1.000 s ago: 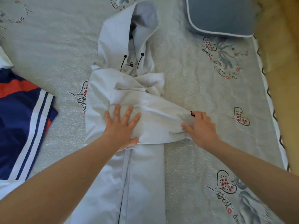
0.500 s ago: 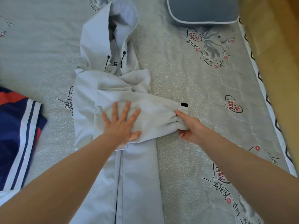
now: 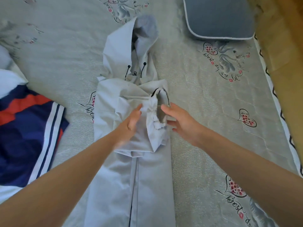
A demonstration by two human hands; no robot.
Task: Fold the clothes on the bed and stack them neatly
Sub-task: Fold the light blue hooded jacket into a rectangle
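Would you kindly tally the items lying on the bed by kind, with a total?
Hooded jackets: 1, pale grey jacket
Striped garments: 1, navy, orange and white garment
Pillows: 1, blue pillow
Total: 3

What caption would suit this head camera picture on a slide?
Two hands, left and right, fold a pale hooded jacket's sleeve cuff inward on a printed bed sheet.

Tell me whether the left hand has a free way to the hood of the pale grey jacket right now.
Probably yes: the left hand lies on the pale grey jacket, and nothing lies between it and the hood further up the bed.
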